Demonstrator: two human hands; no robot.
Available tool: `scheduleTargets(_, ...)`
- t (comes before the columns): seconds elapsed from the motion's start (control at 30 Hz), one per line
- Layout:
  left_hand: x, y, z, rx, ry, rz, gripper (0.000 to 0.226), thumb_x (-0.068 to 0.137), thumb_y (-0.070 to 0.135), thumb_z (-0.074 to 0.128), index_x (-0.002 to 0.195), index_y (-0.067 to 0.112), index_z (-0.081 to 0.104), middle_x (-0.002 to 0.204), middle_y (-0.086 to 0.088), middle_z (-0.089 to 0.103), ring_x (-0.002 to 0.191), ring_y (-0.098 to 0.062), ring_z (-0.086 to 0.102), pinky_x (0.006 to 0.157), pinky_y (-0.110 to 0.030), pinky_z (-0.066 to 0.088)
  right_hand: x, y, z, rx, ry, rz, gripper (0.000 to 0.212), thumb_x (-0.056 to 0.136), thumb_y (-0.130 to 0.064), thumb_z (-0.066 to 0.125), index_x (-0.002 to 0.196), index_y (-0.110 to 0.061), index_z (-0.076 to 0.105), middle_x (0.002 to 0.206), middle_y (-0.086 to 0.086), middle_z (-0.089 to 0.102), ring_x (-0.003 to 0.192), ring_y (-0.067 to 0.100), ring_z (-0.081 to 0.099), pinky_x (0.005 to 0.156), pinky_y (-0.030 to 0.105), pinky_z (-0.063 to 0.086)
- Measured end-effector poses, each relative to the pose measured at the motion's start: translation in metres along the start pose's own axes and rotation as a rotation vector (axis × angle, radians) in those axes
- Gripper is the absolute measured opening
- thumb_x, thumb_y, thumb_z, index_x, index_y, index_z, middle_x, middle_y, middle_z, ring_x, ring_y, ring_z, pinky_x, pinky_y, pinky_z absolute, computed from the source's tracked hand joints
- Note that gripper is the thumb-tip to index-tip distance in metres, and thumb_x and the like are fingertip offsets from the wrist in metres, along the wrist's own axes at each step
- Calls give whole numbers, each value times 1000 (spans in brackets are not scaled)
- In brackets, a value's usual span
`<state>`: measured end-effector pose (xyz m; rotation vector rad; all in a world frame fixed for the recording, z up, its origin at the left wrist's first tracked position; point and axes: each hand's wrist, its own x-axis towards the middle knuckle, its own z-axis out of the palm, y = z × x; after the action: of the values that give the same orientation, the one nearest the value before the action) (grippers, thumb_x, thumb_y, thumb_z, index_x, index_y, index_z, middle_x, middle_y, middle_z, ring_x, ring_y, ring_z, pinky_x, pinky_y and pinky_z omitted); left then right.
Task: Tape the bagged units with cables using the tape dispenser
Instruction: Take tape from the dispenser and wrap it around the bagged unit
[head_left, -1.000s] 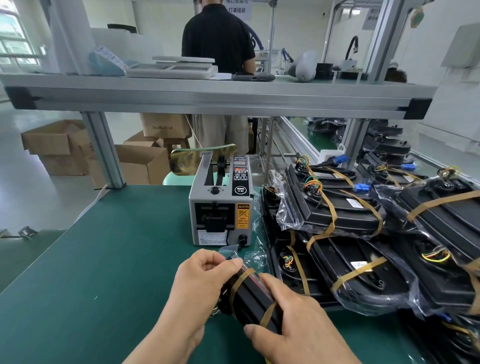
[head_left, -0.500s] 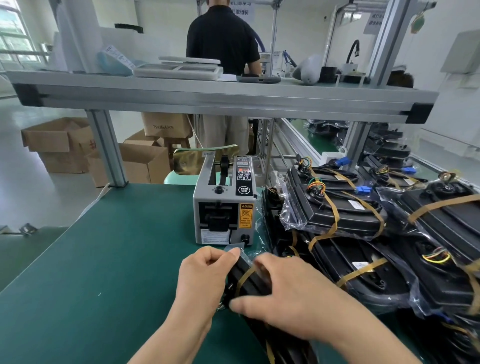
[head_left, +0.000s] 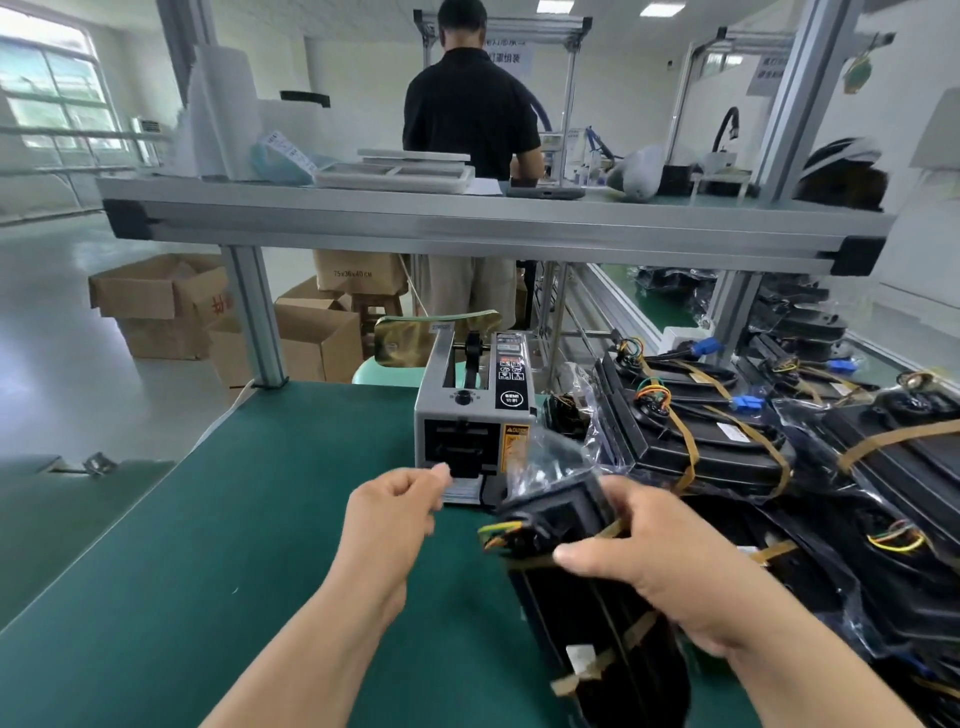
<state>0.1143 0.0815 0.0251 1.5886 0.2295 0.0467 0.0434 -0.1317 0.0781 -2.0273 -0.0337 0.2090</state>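
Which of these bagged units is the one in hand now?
The bagged unit that the right hand grips, just in front of the tape dispenser. All the other units lie piled at the right, untouched.

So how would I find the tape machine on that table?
Look at the green table. Near its back, left of the pile of black bagged units, stands the tape dispenser. It's the only grey box, with an orange warning sticker.
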Motion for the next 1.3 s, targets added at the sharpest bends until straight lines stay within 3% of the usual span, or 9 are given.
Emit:
scheduleTargets(0.13,34,12,20,-182,-4,-232,15,93,22,67,82,13,70,64,5,60,48,-6,43,43,-19,33,-14,9,4,299,252,-90,38,62,-29,80,97,-40,72,94,1,77,92,23,73,88,41,57)
scheduleTargets(0.3,62,15,41,-302,-34,-481,26,99,24,59,74,16,58,47,9,49,40,0,42,36,-13,26,-26,27,36,347,466,-178,48,76,-11,83,98,-51,67,89,-12,76,82,3,70,68,19,54)
scheduleTargets(0.5,80,13,50,-362,28,-586,11,95,18,62,88,20,54,50,6,49,46,-6,36,46,-17,26,-33,36,46,430,506,-274,59,68,-5,86,97,-53,68,91,-9,77,82,3,72,71,17,53)
scheduleTargets(0.63,81,11,59,-443,185,-534,16,88,9,64,97,17,52,57,3,51,42,-6,40,33,-11,28,-35,37,46,412,467,-303,65,71,3,85,96,-55,68,93,-10,77,83,2,72,69,6,51)
scheduleTargets(0.73,68,13,59,-487,221,-445,16,86,8,65,79,15,53,48,5,48,37,-5,41,32,-13,27,-36,39,44,375,446,-320,69,71,1,85,99,-59,66,97,-14,77,89,-1,71,73,3,48)
scheduleTargets(0.9,13,30,39,-377,-64,-165,25,86,14,69,64,20,59,52,6,51,41,-6,43,44,-19,36,-39,46,38,359,397,-337,63,60,-18,77,103,-62,64,101,-14,76,94,2,71,77,12,52)
scheduleTargets(1.03,-47,48,24,-189,-354,27,23,71,33,76,56,23,61,62,2,48,53,-9,42,55,-22,39,-39,46,39,303,363,-415,65,66,-12,75,107,-62,63,102,-19,75,96,-4,69,78,3,47)
scheduleTargets(1.17,-77,57,29,-22,-379,126,21,69,32,82,61,17,70,54,8,51,51,-3,45,67,-27,37,-40,43,41,332,350,-452,54,66,-27,78,112,-53,66,105,-11,76,96,2,71,77,7,49)
scheduleTargets(1.3,-77,58,33,-32,-343,111,14,68,25,77,66,12,74,58,5,62,47,2,51,52,-10,43,-39,45,44,297,347,-445,52,66,-32,77,115,-46,64,104,-4,75,97,12,71,79,14,52)
